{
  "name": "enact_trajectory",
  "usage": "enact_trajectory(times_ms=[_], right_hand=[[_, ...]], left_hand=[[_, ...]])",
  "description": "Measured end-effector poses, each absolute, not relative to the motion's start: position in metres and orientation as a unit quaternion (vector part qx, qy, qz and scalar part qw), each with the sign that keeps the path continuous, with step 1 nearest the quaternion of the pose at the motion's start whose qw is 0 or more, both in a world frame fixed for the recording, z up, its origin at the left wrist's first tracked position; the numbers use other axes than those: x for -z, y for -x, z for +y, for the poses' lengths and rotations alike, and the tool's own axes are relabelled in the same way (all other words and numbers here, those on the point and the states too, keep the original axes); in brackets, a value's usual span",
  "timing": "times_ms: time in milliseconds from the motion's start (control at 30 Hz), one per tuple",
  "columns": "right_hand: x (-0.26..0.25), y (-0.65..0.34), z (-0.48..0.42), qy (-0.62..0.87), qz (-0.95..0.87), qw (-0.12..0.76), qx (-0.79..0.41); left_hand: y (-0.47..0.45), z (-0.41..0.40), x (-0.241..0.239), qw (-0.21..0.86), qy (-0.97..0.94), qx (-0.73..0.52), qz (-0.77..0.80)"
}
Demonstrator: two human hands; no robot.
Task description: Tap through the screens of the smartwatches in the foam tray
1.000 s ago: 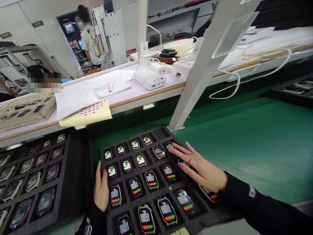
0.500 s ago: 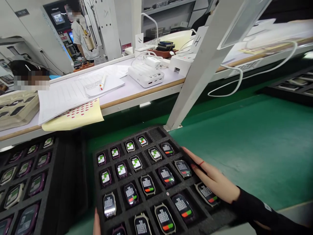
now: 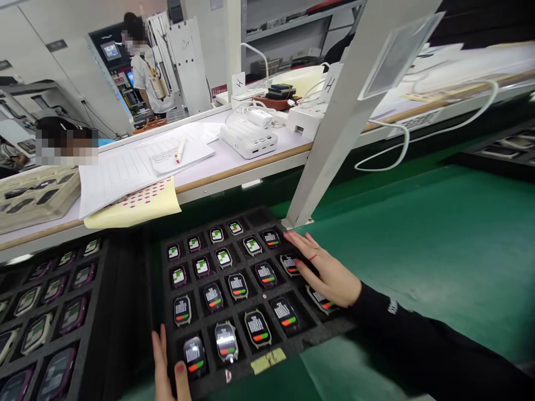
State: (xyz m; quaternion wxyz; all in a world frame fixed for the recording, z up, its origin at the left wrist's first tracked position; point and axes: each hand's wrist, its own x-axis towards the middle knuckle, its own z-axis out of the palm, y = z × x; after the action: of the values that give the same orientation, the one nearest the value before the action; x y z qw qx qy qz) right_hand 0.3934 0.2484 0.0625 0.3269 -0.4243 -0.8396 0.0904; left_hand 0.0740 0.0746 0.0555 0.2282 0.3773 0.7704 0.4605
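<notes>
A black foam tray lies on the green belt, its pockets filled with several smartwatches with lit screens. My right hand rests flat on the tray's right side, fingers stretched out over the watches there, holding nothing. My left hand sits at the tray's near left corner, fingers extended along its edge with the thumb on the foam. A yellow label is stuck on the tray's front rim.
A second foam tray of watches lies to the left. A white slanted post stands just behind the tray. The shelf beyond holds papers, a white charger box and cables. Two people are at the back left.
The tray has slid away from me, showing its front rim and yellow label. My right hand moved up onto the watches on the right; my left hand came further into view at the corner.
</notes>
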Motion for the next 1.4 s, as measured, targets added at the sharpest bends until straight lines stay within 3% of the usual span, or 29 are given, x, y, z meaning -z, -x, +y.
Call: enact_trajectory(times_ms=[167, 400, 567, 833, 967, 1400], right_hand=[[-0.072, -0.377, 0.262, 0.378, -0.871, 0.312, -0.038], [-0.067, -0.381, 0.266, 0.415, -0.864, 0.274, -0.079], [-0.068, -0.384, 0.265, 0.431, -0.836, 0.326, -0.097], [-0.05, -0.4, 0.264, 0.501, -0.688, 0.4, -0.339], [-0.046, -0.404, 0.266, 0.477, -0.66, 0.373, -0.446], [-0.05, -0.403, 0.265, 0.47, -0.661, 0.372, -0.453]], left_hand=[[-0.076, 0.09, -0.072, 0.253, -0.31, -0.425, 0.812], [-0.081, 0.094, -0.079, 0.253, -0.287, -0.447, 0.809], [-0.083, 0.095, -0.083, 0.244, -0.299, -0.435, 0.813], [-0.083, 0.096, -0.084, 0.223, -0.307, -0.423, 0.823], [-0.085, 0.097, -0.084, 0.223, -0.309, -0.427, 0.82], [-0.091, 0.1, -0.091, 0.227, -0.294, -0.438, 0.819]])
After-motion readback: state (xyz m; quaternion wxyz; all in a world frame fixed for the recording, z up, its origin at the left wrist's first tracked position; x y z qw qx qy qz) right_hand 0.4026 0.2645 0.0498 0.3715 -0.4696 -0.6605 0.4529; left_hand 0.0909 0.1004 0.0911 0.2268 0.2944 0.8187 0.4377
